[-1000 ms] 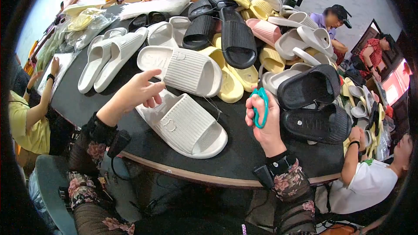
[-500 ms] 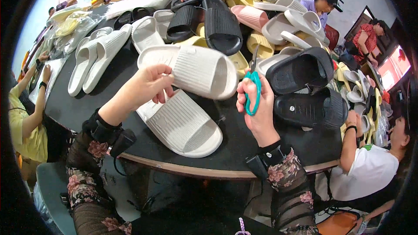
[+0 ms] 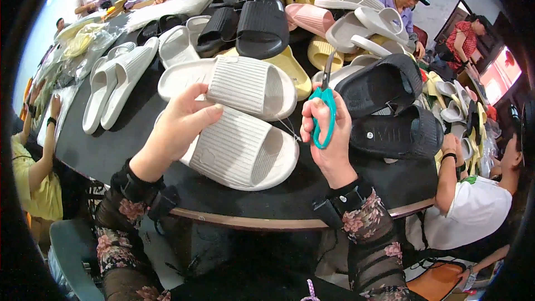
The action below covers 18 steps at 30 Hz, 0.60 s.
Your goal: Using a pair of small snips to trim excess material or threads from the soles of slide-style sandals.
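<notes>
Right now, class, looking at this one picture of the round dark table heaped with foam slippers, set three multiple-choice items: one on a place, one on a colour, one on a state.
1. Where is the left hand?
A. on the cream ribbed foam slipper nearest the table's front edge
B. on a black slipper
C. off the table

2. What colour are the handles of the small scissors?
A. red
B. teal
C. yellow

3. How does the right hand hold the scissors?
A. lying flat on the round dark table
B. blades pointing down
C. raised, blades pointing up and closed

Answers:
1 A, the fingers rest on that slipper's strap.
2 B, the loops around the fingers are teal.
3 C, the hand is lifted above the tabletop and the blades rise together as one thin point.
</notes>
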Available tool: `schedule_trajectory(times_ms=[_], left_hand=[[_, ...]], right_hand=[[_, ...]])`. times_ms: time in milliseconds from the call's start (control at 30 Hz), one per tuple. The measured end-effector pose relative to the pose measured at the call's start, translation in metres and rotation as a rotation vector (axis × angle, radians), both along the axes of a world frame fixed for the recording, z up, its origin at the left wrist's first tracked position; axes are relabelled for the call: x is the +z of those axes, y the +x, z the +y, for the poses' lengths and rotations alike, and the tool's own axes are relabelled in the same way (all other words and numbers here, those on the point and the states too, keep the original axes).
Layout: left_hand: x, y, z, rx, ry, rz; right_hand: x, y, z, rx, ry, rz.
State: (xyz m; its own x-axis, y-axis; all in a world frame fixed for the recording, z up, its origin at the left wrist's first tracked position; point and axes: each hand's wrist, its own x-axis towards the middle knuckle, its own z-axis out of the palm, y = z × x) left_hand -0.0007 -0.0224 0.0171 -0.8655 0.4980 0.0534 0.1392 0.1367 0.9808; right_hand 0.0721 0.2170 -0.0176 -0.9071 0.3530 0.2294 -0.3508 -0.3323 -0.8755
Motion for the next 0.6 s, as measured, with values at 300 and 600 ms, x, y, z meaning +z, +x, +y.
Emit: schedule_trajectory(times_ms=[300, 600], left_hand=[[0.016, 0.015, 0.011, 0.128, 0.285, 0.254], [-0.013, -0.014, 0.027, 0.202, 0.174, 0.460]], right_hand=[[0.007, 0.009, 0.003, -0.098, 0.104, 0.116], [0.006, 0.005, -0.004, 0.176, 0.096, -0.058]])
